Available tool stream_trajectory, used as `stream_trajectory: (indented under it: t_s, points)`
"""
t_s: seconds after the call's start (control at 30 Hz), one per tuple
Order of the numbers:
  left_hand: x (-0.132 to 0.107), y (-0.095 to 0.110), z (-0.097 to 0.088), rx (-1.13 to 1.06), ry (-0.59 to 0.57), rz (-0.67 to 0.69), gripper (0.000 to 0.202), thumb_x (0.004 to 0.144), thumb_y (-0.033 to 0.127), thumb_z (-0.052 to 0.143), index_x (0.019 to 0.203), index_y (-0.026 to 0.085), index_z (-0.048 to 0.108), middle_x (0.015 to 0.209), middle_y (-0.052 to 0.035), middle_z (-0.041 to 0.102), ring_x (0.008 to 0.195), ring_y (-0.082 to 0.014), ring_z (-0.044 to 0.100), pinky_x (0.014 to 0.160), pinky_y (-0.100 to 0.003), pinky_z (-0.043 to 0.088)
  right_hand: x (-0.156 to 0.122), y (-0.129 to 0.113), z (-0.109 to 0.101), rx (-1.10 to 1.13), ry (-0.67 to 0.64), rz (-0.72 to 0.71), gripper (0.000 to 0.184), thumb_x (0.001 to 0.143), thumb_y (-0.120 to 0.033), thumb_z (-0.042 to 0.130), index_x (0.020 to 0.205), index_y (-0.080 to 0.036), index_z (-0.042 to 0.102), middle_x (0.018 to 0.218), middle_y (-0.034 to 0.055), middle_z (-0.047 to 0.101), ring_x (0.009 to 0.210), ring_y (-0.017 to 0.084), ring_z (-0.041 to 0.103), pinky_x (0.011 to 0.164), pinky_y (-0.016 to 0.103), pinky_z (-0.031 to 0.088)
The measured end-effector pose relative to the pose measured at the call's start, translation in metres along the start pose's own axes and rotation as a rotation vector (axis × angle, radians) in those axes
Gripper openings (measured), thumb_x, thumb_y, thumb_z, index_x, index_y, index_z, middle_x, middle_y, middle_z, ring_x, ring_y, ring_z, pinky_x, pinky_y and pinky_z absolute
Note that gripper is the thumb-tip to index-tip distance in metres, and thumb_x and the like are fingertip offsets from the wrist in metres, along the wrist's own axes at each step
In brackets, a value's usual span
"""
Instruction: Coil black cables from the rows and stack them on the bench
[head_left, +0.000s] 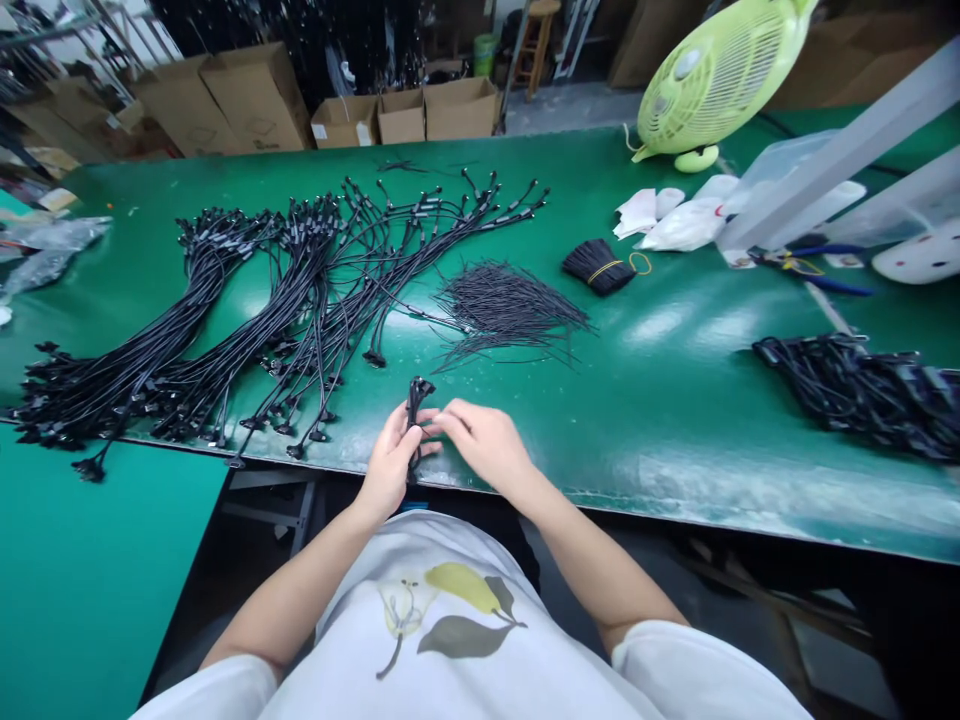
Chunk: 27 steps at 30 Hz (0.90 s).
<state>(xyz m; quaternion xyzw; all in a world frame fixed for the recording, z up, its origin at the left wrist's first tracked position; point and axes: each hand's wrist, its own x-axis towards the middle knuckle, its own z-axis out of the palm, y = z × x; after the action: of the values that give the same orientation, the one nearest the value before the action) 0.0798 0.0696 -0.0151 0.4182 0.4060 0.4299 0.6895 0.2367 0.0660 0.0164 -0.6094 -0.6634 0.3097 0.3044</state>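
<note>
A folded black cable (417, 400) stands upright in my left hand (391, 458), its connector end poking out above the fingers. Close against its right side is my right hand (480, 438), thumb and fingertips pinched together at the cable's middle. Whatever those fingertips pinch is too small to make out. Beyond my hands lies a loose heap of thin black ties (510, 305). Long black cables with connectors (255, 320) spread in bunches over the left half of the table.
On the green table (660, 400), a banded bundle of black ties (598, 266) lies past the heap. Coiled cables (862, 395) are piled at right, near pliers (814, 268) and a grey post (847, 145). A green fan (712, 80) and cardboard boxes (457, 108) stand behind.
</note>
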Motion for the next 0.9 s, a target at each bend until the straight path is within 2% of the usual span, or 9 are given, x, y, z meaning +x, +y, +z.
stream_trajectory:
  t_s: [0.1,0.2,0.3,0.4,0.53,0.6,0.67,0.8,0.9]
  points:
    - [0.002,0.003,0.005,0.008,-0.024,0.005,0.054,0.083,0.036,0.067,0.131,0.020,0.048,0.103,-0.0069,0.063,0.071,-0.0109,0.061,0.058,-0.021,0.048,0.009,0.002,-0.015,-0.004,0.093,0.067,0.027,0.092,-0.046,0.049,0.088,-0.021,0.058,0.067,-0.0016,0.061,0.060,0.013,0.053,0.059,0.023,0.031]
    - [0.001,0.006,0.012,-0.013,-0.014,-0.032,0.050,0.085,0.043,0.064,0.127,0.020,0.051,0.086,-0.0012,0.057,0.058,-0.0068,0.051,0.050,-0.020,0.043,0.019,0.005,-0.017,-0.010,0.102,0.047,0.027,0.091,-0.046,0.051,0.083,-0.020,0.056,0.065,-0.0025,0.059,0.058,0.012,0.052,0.057,0.023,0.030]
    - [0.000,0.008,0.016,-0.068,0.029,-0.091,0.044,0.086,0.048,0.062,0.117,0.018,0.056,0.080,0.0005,0.053,0.055,-0.0062,0.047,0.047,-0.019,0.040,0.021,0.006,-0.014,0.018,0.115,0.006,0.026,0.093,-0.043,0.049,0.083,-0.020,0.056,0.065,-0.0023,0.059,0.058,0.012,0.052,0.058,0.023,0.031]
    - [0.002,0.011,0.015,-0.134,-0.005,-0.158,0.038,0.084,0.047,0.064,0.105,0.015,0.061,0.075,0.0012,0.050,0.054,-0.0059,0.046,0.047,-0.019,0.039,0.017,0.005,-0.013,0.124,0.106,-0.049,0.016,0.092,-0.033,0.049,0.094,-0.019,0.057,0.074,-0.0013,0.062,0.064,0.013,0.056,0.062,0.024,0.037]
    - [0.004,0.018,0.006,-0.171,-0.087,-0.230,0.038,0.084,0.048,0.064,0.095,0.011,0.063,0.064,0.0024,0.048,0.055,-0.0077,0.050,0.054,-0.020,0.043,0.015,0.005,-0.018,0.278,0.069,-0.275,0.024,0.095,-0.024,0.041,0.111,-0.020,0.059,0.106,0.0045,0.066,0.095,0.015,0.060,0.085,0.028,0.045]
    - [0.002,0.022,0.002,-0.166,-0.152,-0.259,0.039,0.085,0.048,0.063,0.091,0.010,0.063,0.057,0.0038,0.044,0.053,-0.0075,0.048,0.054,-0.020,0.042,0.017,0.006,-0.019,0.298,0.021,-0.376,0.028,0.098,-0.024,0.038,0.115,-0.021,0.060,0.111,0.0049,0.064,0.102,0.016,0.058,0.092,0.032,0.044]
    - [-0.001,0.027,-0.001,-0.190,-0.203,-0.306,0.037,0.086,0.047,0.062,0.088,0.010,0.062,0.052,0.0070,0.036,0.044,-0.0044,0.038,0.046,-0.016,0.034,0.018,0.008,-0.018,0.244,0.042,-0.412,0.030,0.099,-0.024,0.038,0.117,-0.023,0.062,0.106,0.0055,0.063,0.098,0.017,0.056,0.090,0.034,0.045]
    - [-0.008,0.032,0.000,-0.274,-0.202,-0.332,0.037,0.088,0.049,0.059,0.083,0.012,0.057,0.049,0.0115,0.020,0.038,-0.0021,0.013,0.037,-0.014,0.016,0.015,0.004,-0.009,0.055,0.229,-0.402,0.031,0.098,-0.024,0.040,0.114,-0.022,0.067,0.093,0.0076,0.051,0.089,0.017,0.052,0.083,0.035,0.047]
    - [-0.010,0.032,0.002,-0.260,-0.188,-0.317,0.045,0.085,0.058,0.057,0.076,0.014,0.053,0.047,0.0124,0.015,0.038,-0.0027,0.008,0.036,-0.014,0.013,0.008,-0.006,-0.009,0.121,0.189,-0.416,0.034,0.099,-0.023,0.035,0.121,-0.021,0.062,0.103,0.0094,0.052,0.098,0.017,0.053,0.088,0.035,0.047]
